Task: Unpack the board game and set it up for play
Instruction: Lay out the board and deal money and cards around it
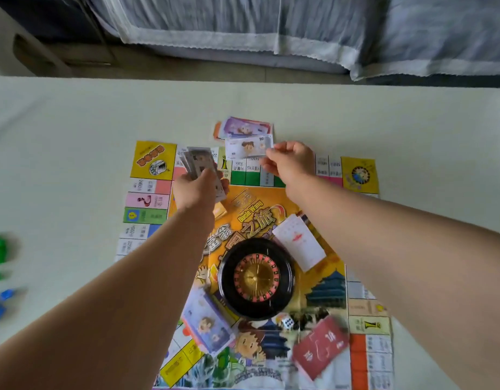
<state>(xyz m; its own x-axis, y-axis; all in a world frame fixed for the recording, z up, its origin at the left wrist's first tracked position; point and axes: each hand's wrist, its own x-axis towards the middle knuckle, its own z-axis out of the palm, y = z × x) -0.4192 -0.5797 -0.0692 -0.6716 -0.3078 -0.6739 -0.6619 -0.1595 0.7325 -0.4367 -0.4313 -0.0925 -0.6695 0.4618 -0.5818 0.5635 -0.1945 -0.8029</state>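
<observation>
Left hand (196, 190) is gripping a wad (199, 164); right hand (292, 161) is pinching one note (247, 147) near the upper-centre pile (244, 128). Wheel (256, 278), die (287, 323) and cards (320, 346) are sitting lower centre.

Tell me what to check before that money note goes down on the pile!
1. Right hand pinches pale grey paper note: ok.
2. Left hand grips fanned stack of grey notes: ok.
3. Purple-topped note pile lies on pale table beyond colourful paper game board: ok.
4. Held note's colour matches pile top: not ok, grey versus purple.
5. Pile top's value readable: cannot tell.
</observation>
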